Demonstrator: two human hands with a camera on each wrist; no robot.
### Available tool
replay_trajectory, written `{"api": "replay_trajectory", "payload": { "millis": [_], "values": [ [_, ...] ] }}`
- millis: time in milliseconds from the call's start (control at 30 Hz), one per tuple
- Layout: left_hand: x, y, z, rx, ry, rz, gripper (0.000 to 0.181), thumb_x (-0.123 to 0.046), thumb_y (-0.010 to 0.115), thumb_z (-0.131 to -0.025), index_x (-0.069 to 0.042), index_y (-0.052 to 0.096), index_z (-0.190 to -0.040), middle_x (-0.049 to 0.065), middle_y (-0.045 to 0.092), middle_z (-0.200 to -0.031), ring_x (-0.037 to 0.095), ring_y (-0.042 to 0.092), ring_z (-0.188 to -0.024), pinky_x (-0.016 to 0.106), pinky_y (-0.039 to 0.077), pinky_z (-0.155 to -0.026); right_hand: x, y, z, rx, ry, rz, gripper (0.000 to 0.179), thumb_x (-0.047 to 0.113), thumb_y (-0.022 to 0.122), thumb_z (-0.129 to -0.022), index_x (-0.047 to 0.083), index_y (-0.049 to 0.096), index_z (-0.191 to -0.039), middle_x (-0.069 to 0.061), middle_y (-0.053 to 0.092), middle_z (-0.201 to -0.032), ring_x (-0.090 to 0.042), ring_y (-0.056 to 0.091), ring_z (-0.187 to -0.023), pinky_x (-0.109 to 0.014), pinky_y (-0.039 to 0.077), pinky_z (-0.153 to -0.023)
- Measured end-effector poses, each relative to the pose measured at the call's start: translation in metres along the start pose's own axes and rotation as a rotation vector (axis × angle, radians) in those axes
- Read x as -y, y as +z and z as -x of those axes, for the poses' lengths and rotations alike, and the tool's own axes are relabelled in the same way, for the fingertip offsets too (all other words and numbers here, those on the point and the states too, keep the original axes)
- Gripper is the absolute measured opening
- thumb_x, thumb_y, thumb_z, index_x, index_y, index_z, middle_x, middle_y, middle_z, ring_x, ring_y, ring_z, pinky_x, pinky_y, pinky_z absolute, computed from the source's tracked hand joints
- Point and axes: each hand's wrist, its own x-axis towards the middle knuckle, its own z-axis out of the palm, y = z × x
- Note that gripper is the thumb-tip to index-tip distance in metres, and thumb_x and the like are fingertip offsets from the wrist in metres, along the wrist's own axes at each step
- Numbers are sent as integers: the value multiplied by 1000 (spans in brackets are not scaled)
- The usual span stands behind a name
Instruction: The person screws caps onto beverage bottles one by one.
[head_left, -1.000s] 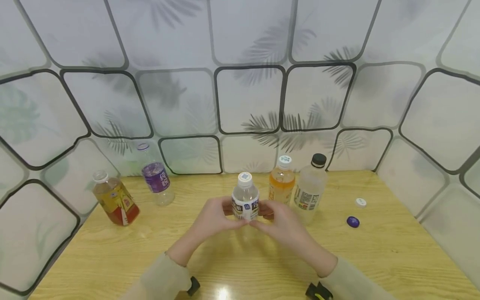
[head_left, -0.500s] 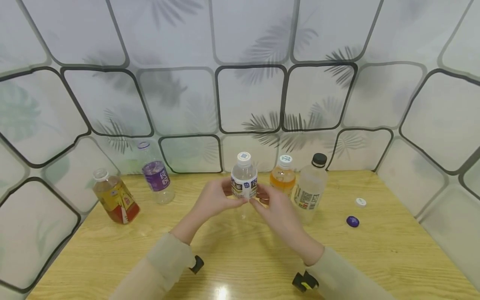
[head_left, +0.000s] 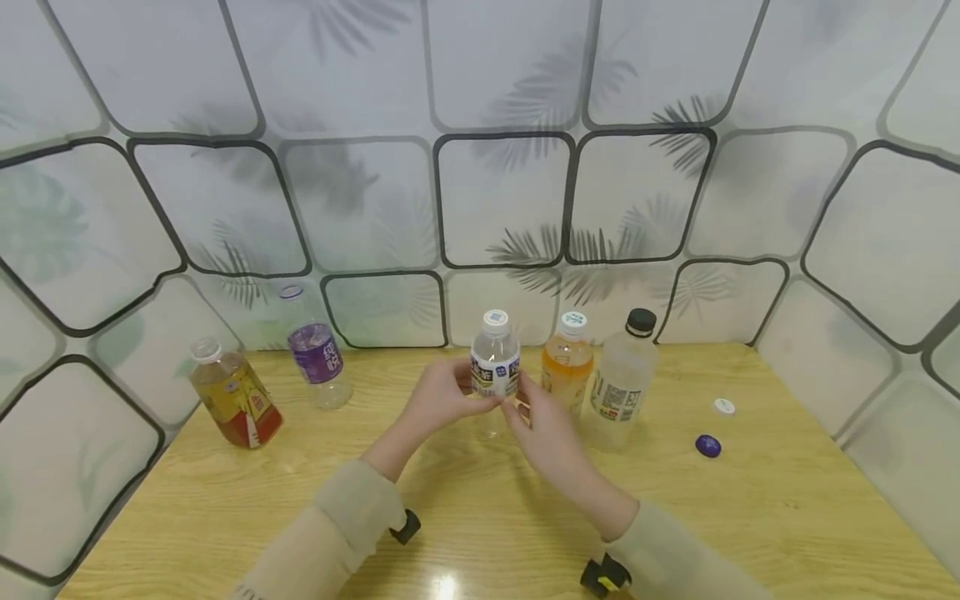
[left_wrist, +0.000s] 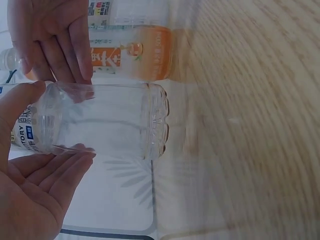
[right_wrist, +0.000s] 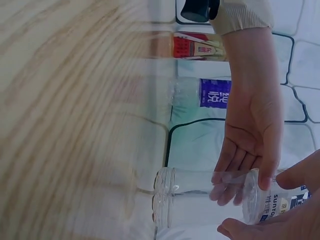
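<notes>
Both hands hold a clear plastic drink bottle [head_left: 495,373] with a white cap and a white and dark blue label. It stands upright near the middle of the table, and its see-through lower part looks empty. My left hand [head_left: 442,395] grips it from the left, my right hand [head_left: 549,433] from the right, with the thumbs meeting at the front. In the left wrist view, the fingers [left_wrist: 65,172] curl round the bottle [left_wrist: 115,122] below its label, its base close over the table. The right wrist view has the same bottle [right_wrist: 210,195] between both hands.
Right of the hands stand an orange drink bottle [head_left: 567,367] and a cloudy bottle with a black cap [head_left: 621,387]. A white cap [head_left: 723,407] and a purple cap [head_left: 708,446] lie farther right. At left are a capless purple-labelled bottle [head_left: 317,354] and an amber tea bottle [head_left: 236,400].
Both hands have carried the bottle away from the person, toward the back wall. Over the last half second it has shifted slightly right and a little lower in the head view.
</notes>
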Motion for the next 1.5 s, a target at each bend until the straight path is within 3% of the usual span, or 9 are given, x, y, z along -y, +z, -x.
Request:
{"api": "replay_trajectory", "payload": {
  "millis": [233, 700, 1167, 1500],
  "values": [
    [1, 6, 1, -2, -19, 20, 49, -17, 93, -81, 1, 75, -123, 19, 79, -119, 31, 79, -102, 37, 66, -91, -5, 3, 8, 33, 33, -38, 66, 10, 60, -107, -9, 29, -162, -31, 40, -164, -48, 47, -149, -56, 48, -117],
    [2, 17, 3, -19, -27, 29, 48, -17, 92, -82, 0, 75, -123, 18, 79, -120, 32, 79, -105, 41, 65, -94, -8, 2, 19, 55, 84, -97, 71, 14, 56, -110, -16, 17, -162, -38, 24, -167, -53, 37, -153, -57, 40, -122],
    [4, 21, 2, -18, -27, 77, 48, -17, 91, -83, -1, 74, -125, 19, 78, -122, 32, 78, -106, 38, 65, -93, -11, 0, 20, 51, 74, -21, 75, 16, 60, -108, -11, 18, -164, -36, 28, -167, -53, 37, -152, -62, 39, -122],
    [4, 20, 3, -6, -49, 68, 53, -18, 91, -84, 1, 71, -129, 20, 76, -126, 35, 76, -114, 46, 62, -101, -12, -2, 23, 58, 78, 6, 76, 22, 61, -108, -11, 20, -164, -36, 32, -166, -56, 43, -148, -65, 41, -120]
  ]
}}
